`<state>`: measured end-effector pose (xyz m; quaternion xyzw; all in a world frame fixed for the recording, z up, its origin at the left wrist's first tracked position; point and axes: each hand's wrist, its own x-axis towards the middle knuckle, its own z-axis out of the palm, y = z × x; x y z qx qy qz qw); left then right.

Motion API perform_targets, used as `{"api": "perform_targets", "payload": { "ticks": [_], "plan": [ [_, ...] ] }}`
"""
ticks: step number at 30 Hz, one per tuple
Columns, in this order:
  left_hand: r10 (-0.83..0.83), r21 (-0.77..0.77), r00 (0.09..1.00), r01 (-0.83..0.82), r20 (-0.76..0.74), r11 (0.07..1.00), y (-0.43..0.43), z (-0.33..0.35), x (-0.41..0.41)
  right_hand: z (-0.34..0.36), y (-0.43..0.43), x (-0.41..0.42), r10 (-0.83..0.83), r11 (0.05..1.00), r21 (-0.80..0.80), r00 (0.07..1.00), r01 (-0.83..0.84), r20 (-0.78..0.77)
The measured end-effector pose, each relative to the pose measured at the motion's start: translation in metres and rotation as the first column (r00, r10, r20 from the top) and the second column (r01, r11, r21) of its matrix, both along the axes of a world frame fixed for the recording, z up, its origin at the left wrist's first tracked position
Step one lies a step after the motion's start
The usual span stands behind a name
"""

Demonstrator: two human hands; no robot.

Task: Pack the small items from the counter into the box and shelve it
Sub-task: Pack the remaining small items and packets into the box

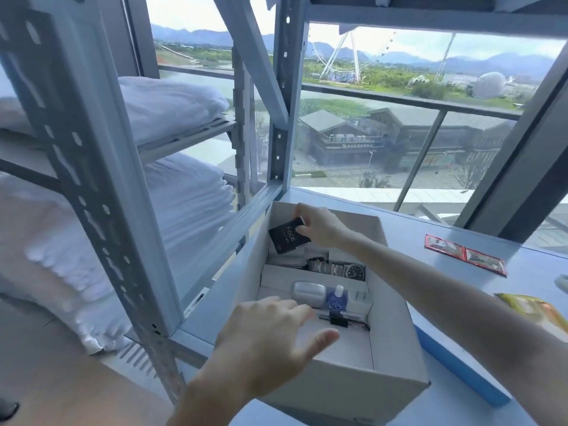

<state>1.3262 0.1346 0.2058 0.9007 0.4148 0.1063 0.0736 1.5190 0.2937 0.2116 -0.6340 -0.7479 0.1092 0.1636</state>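
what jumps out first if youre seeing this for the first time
The open white box mid-counter, with the right hand pinching a black packet over its far end and the left hand spread above its near end. Inside lie a watch and a blue bottle. Beyond, a Ferris wheel stands outside, and folded white bedding sits on the rack at left.

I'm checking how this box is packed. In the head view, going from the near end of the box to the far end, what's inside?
black clip → small blue bottle → wristwatch → black packet, pinched by the right hand
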Motion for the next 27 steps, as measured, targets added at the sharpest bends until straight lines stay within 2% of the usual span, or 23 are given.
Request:
{"api": "perform_targets", "payload": {
  "ticks": [2,6,13,21,27],
  "plan": [
    [-0.006,0.007,1.0,0.006,0.014,1.0,0.0,-0.002,0.0,-0.006,0.001,0.0,-0.043,0.996,0.086,0.994,0.035,0.103],
    [-0.031,0.022,0.999,0.03,0.024,0.999,0.001,-0.004,0.0,-0.009,0.003,0.007,-0.027,0.976,0.209,0.931,-0.054,0.364],
    [-0.041,-0.003,0.999,0.041,0.006,0.999,0.001,-0.004,0.0,-0.015,0.001,0.004,-0.068,0.988,0.154,0.868,-0.01,0.491],
    [-0.036,-0.005,0.999,0.036,0.012,0.999,0.001,-0.005,0.0,-0.024,0.002,-0.003,-0.137,0.968,0.251,0.804,-0.016,0.579],
    [-0.027,-0.013,0.999,0.027,0.033,1.0,0.0,-0.002,0.0,-0.022,0.0,0.0,-0.134,0.975,0.223,0.829,0.011,0.544]
  ]
}}
